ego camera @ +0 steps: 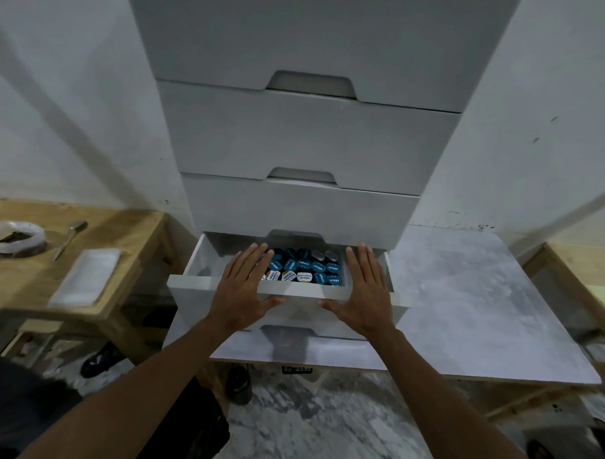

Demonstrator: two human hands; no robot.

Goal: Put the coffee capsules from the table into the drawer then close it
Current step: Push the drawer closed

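Resting flat on the open drawer (223, 284) front, left grip (245, 289) and right grip (363, 293), fingers spread, empty; coffee capsules (305, 269) inside.

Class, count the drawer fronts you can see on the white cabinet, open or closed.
5: three closed ones stacked above, the open drawer holding capsules, one beneath. More may be hidden.

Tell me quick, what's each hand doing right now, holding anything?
Left hand: open, fingers spread flat, holding nothing, at the open drawer front.
Right hand: open, fingers spread flat, holding nothing, at the same drawer front.
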